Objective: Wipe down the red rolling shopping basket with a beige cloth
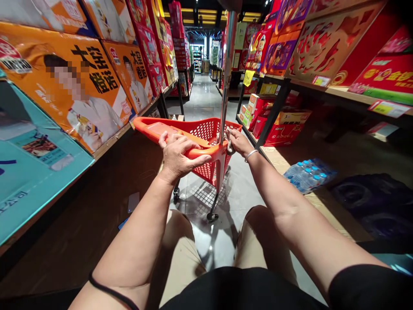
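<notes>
An orange-red plastic shopping cart with perforated sides stands in the aisle in front of my legs. My left hand lies over its orange handle, the fingers curled across the far side and the thumb along the near edge. A metal pole rises from the cart's right corner. Beside the pole's foot, my right hand grips a crumpled greyish cloth against the cart's side.
Orange cartons and a turquoise box fill the left shelf. Red gift boxes line the right shelf. A pack of water bottles sits low on the right. The tiled aisle runs ahead between shelves.
</notes>
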{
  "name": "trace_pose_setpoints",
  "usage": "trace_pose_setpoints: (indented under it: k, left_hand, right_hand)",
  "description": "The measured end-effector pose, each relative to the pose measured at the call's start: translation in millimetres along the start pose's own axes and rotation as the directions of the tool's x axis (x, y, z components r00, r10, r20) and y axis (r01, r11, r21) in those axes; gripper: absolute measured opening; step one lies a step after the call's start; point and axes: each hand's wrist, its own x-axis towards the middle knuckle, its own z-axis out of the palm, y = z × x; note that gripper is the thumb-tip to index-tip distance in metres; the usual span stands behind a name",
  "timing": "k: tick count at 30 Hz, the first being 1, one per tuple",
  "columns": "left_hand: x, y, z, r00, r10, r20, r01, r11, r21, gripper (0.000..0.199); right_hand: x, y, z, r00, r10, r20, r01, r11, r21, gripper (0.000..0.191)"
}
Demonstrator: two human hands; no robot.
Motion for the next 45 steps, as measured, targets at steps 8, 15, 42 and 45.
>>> trace_pose_setpoints:
  k: [8, 15, 42, 45]
  left_hand:
    - [4.5, -10.1, -1.9, 1.0, 0.0, 0.031, 0.002, 0.998, -0.067, 0.029]
    - [-0.4, 14.7, -6.7, 0.988, 0.136, 0.076, -0.142, 0.986, 0.082, 0.021]
    - [-5.3, -38.8, 2.1, 0.948, -0.306, -0.093, 0.319, 0.924, 0.21, 0.032]
    - [-6.0, -46.8, 6.2, 0.941, -0.318, -0.114, 0.337, 0.908, 0.25, 0.037]
  right_hand:
    - [-13.0, -2.9, -5.0, 0.999, 0.032, -0.03, -0.034, 0.995, -0.097, 0.037]
    - [-20.7, -12.9, -3.5, 0.995, 0.043, -0.092, -0.063, 0.972, -0.225, 0.029]
    - [-41.9, -80.0, 28.6, 0.996, 0.008, 0.085, 0.026, 0.918, -0.396, 0.018]
    - [-34.5, -74.4, 20.3, 0.995, 0.025, 0.1, 0.003, 0.963, -0.27, 0.014]
